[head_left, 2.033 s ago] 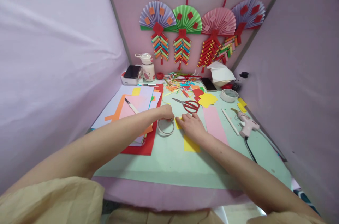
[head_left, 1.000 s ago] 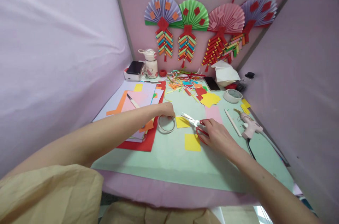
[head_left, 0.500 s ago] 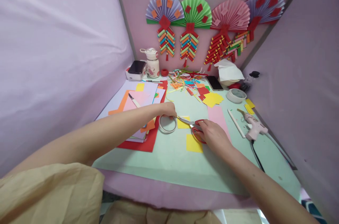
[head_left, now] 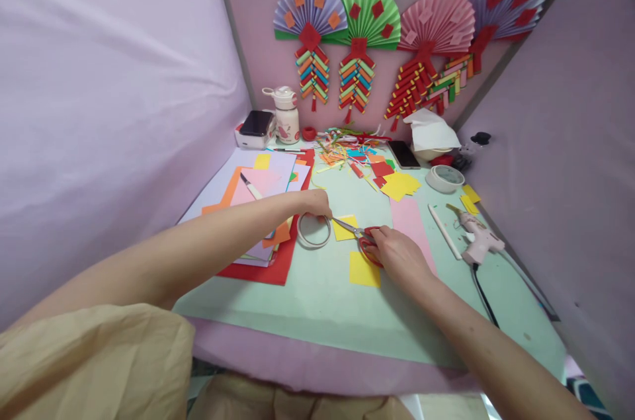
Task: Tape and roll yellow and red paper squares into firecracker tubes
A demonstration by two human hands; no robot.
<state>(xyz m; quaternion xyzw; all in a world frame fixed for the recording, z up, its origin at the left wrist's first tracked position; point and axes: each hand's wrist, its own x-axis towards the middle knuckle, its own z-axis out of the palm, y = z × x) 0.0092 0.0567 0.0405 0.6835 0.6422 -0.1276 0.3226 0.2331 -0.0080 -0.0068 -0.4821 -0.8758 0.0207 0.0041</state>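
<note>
**Hands at tape ring and scissors, counter centre**

Right hand: fingers closed around the red handles of the scissors. The blades point left, towards the other hand, and lie over a small yellow square. The tips stop just short of the left fingers.

Left hand: palm down, fingertips bunched together at the far rim of the tape ring, which lies flat on the counter. Contact with the rim is seen; whether the fingers pinch anything cannot be told. The two hands are near each other but do not touch.

Nearby: a second yellow square lies just below the scissor handles, and a pink strip lies beyond the right hand. The left forearm crosses a stack of coloured sheets.

Further out: the glue gun is on the right with a white stick beside it. A second tape roll and a heap of paper scraps lie towards the back. Paper fans hang on the rear wall.
</note>
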